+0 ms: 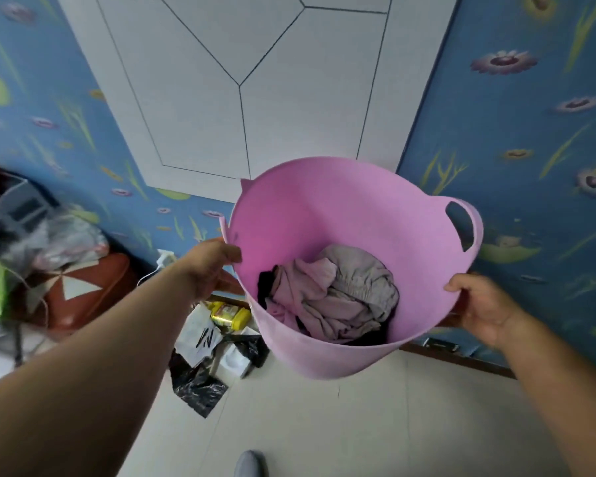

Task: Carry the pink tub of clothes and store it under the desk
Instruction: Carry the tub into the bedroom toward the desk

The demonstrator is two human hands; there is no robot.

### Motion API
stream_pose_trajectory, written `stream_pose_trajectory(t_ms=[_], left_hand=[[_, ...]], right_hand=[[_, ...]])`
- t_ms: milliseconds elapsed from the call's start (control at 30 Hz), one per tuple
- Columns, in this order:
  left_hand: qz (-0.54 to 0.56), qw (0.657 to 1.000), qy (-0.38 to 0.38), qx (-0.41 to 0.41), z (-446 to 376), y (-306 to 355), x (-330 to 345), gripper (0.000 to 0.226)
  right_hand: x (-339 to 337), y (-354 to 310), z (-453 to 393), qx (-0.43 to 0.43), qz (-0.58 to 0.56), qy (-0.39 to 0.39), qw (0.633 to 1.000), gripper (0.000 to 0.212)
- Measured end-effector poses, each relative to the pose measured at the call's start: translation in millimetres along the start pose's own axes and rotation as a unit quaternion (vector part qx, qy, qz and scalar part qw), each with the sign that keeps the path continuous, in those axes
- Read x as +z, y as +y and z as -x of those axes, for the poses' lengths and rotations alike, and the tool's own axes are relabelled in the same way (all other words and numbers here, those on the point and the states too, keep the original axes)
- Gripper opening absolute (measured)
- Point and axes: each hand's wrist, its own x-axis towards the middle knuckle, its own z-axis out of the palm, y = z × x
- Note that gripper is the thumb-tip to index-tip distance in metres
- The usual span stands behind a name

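A pink tub (324,208) hangs in the air in front of me, tilted so that its mouth faces me. Crumpled grey, pink and dark clothes (338,297) lie at its bottom. My left hand (210,266) grips the tub's left rim, thumb over the edge. My right hand (479,308) holds the right rim from outside, below the cut-out handle (461,228). No desk is in view.
A white panelled door (241,80) stands ahead between blue flowered walls (530,132). On the pale tiled floor lie black plastic bags (197,383), white boxes and a yellow bottle (229,316). A brown bag (86,294) and piled stuff sit at left. A grey shoe tip (252,464) shows at the bottom.
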Motion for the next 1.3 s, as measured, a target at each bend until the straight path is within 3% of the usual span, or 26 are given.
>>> stream_pose_trajectory(t_ms=[200, 467, 633, 767, 933, 1300], left_hand=[[0.031, 0.999, 0.040, -0.004, 33, -6, -40, 0.031], [0.092, 0.991, 0.097, 0.000, 82, -18, -109, 0.037], [0.115, 0.984, 0.136, 0.004, 110, -31, -177, 0.022], [0.142, 0.974, 0.174, 0.007, 133, -42, -234, 0.040], [0.153, 0.961, 0.231, 0.009, 173, -57, -299, 0.057], [0.187, 0.919, 0.346, 0.020, 269, -98, -421, 0.057]], right_hand=[[44, -12, -5, 0.001, 0.021, -0.062, 0.998, 0.036], [128, -26, -8, 0.001, 0.047, -0.122, 0.991, 0.045], [200, -32, -1, -0.006, 0.059, -0.161, 0.985, 0.045], [266, -36, 9, -0.011, 0.071, -0.202, 0.977, 0.038], [352, -40, 20, -0.025, 0.106, -0.245, 0.963, 0.045], [522, -41, 71, -0.030, 0.153, -0.382, 0.911, 0.037]])
